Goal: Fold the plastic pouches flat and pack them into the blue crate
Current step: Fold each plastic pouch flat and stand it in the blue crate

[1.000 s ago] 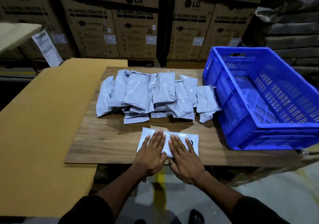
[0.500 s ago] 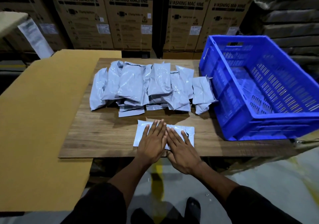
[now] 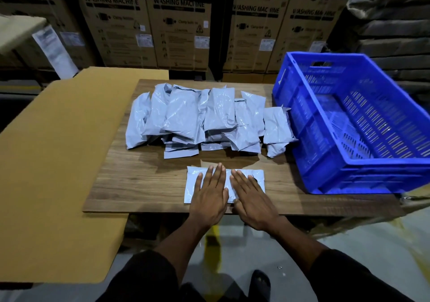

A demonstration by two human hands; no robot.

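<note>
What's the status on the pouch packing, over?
Left hand, right hand flat, pressing one pouch. Pouch pile waiting. Blue crate holds none visible. Nothing blocking.

on the desk [image 3: 144, 185], the pouch pile [image 3: 200, 120] lies behind one pouch [image 3: 192, 183], the crate [image 3: 363, 180] to their right.

Both hands [image 3: 230, 197] have spread slightly apart across the pouch [image 3: 258, 176]

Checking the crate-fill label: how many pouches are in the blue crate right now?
0. The blue crate shows only bare floor; one pouch lies under both hands, the rest sit piled on the table.
</note>
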